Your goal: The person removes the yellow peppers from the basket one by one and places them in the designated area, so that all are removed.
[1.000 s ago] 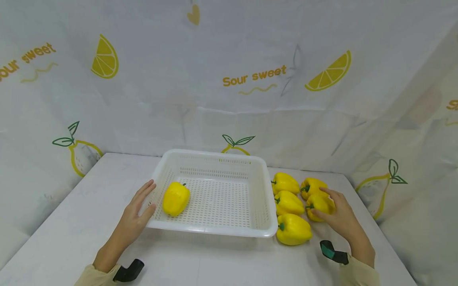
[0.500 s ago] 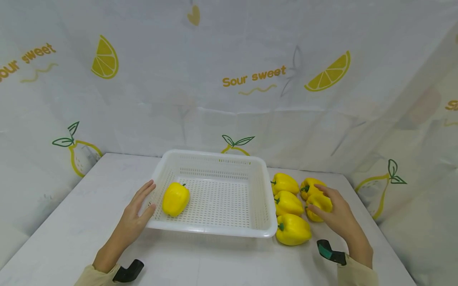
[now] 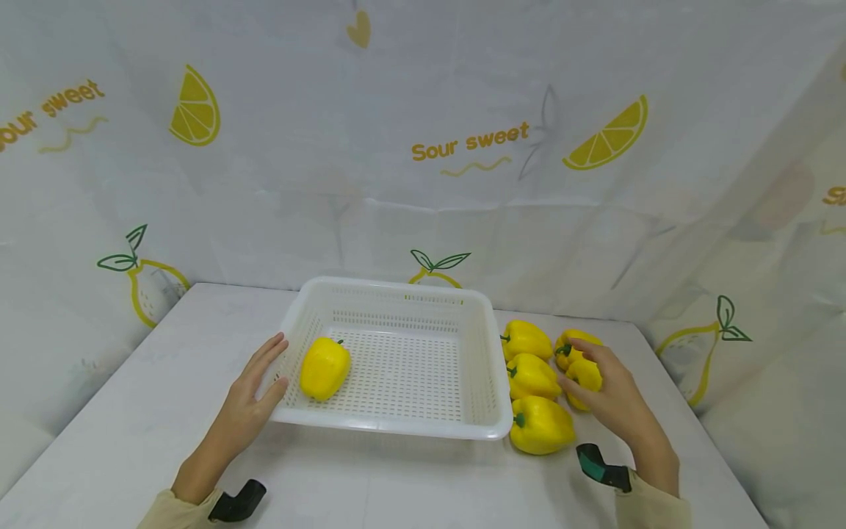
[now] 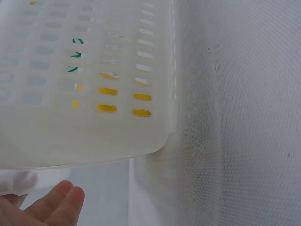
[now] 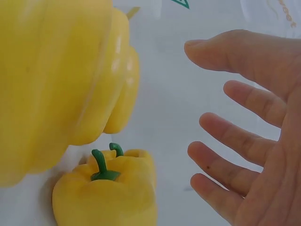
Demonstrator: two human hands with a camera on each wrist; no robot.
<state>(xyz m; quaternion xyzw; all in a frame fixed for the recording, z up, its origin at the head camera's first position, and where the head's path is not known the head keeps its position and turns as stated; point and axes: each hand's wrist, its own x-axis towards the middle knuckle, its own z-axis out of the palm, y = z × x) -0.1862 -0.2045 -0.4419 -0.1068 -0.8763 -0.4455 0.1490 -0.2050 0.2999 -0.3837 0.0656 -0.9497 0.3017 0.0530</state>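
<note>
My left hand [image 3: 241, 408] touches the left side of the white plastic basket [image 3: 390, 425], fingers fairly straight; in the left wrist view its fingertips [image 4: 70, 202] appear just beneath the rim. One yellow bell pepper [image 3: 325, 369] lies inside the basket, at the left. Over the table, my right hand [image 3: 621, 400] hovers with spread fingers above a yellow bell pepper [image 3: 584, 376], partly covering it. Another bell pepper [image 3: 567, 345] sits just behind that one. The right wrist view shows the hand [image 5: 263, 132] holding nothing, apart from the peppers there.
Along the basket's right side stand three more yellow bell peppers in a column: a back one [image 3: 527, 341], a middle one [image 3: 534, 377] and a front one [image 3: 542, 426]. A lemon-print cloth [image 3: 317, 213] hangs behind the white table [image 3: 396, 485].
My right hand has shifted slightly left, across the right-hand peppers. My left hand, the basket and the peppers look unmoved.
</note>
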